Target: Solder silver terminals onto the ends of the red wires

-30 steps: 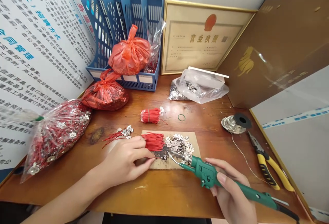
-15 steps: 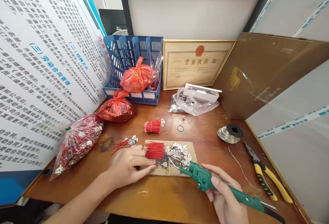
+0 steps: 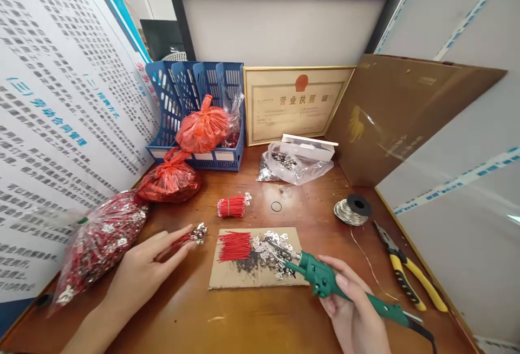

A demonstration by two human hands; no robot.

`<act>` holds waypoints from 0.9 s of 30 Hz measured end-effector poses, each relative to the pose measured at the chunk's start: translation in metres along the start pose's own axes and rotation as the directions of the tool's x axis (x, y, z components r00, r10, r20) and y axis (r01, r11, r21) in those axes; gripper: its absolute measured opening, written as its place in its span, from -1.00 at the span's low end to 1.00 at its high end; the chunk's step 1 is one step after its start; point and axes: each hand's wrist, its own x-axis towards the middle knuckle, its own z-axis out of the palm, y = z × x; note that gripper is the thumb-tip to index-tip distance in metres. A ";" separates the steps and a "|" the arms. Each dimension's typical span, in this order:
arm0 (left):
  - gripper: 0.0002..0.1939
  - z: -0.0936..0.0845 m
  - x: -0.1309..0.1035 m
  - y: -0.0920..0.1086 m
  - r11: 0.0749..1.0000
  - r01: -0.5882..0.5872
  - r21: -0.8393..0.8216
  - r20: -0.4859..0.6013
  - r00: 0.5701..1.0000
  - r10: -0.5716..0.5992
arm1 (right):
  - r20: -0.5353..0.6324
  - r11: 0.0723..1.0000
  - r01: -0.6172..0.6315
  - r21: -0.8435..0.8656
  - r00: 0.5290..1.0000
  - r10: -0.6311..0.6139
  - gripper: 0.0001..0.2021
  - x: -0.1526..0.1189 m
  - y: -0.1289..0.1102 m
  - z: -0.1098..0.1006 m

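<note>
My left hand (image 3: pixel 148 262) is at the left of the table, thumb and fingers closed around a small bunch of red wires (image 3: pixel 179 240). Silvery metal tabs (image 3: pixel 199 233) stick out past its fingertips. My right hand (image 3: pixel 353 294) grips a green soldering iron (image 3: pixel 323 278) with a feed tube along its tip. That tip is over a heap of loose metal tabs (image 3: pixel 270 246) on a piece of cardboard (image 3: pixel 260 278). Beside the heap, a row of cut red wires (image 3: pixel 234 246) lies on the cardboard, above a dark scorched patch.
Behind lie a banded bundle of red wires (image 3: pixel 231 207), a green ring (image 3: pixel 276 206) and an open plastic bag of metal parts (image 3: pixel 294 163). A solder spool (image 3: pixel 352 210) and pliers (image 3: pixel 406 270) are at right. Filled bags (image 3: pixel 103 240) and a blue file rack (image 3: pixel 195 89) stand left.
My left hand has moved left from the cardboard, where it held a red wire by a tab, to the bunch of wires. The iron remains over the tab heap. The view has shifted slightly.
</note>
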 end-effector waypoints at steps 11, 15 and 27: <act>-0.77 0.074 0.041 0.108 0.812 -0.531 -0.243 0.200 0.792 0.577 | -0.071 0.990 -0.024 0.137 0.997 0.034 -0.59 0.003 -0.006 0.002; -0.78 0.093 0.035 0.110 0.792 -0.575 -0.206 0.151 0.781 0.606 | -0.074 0.990 -0.041 0.136 0.996 0.051 -0.57 0.002 -0.007 0.002; -0.84 0.093 0.026 0.103 0.802 -0.550 -0.232 0.187 0.784 0.592 | -0.043 0.989 -0.067 0.133 0.996 0.074 -0.61 0.003 0.000 -0.006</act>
